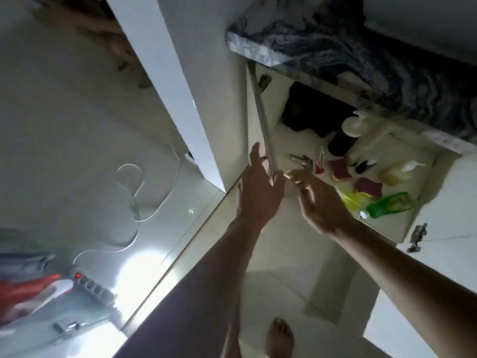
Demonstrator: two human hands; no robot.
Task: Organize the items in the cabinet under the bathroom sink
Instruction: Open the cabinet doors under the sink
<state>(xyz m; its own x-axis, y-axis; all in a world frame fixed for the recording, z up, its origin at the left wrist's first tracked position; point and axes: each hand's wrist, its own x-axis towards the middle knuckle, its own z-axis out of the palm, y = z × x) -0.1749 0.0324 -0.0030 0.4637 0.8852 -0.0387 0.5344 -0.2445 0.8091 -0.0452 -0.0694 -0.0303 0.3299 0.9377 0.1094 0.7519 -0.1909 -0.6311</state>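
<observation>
While both my arms stretch forward to the cabinet (284,143) under the marble tabletop (361,55), my left hand (258,188) lies open against the free edge of the cabinet door (263,130), fingers straight and spread. My right hand (321,202) reaches to the cabinet's front lip, fingers extended but blurred; I cannot tell whether they pinch anything. Inside, a green bottle (389,204) lies on its side just beyond that hand. Purple sponges (369,188), a red-and-white tube (320,164) and a dark pump bottle (340,143) sit farther back.
</observation>
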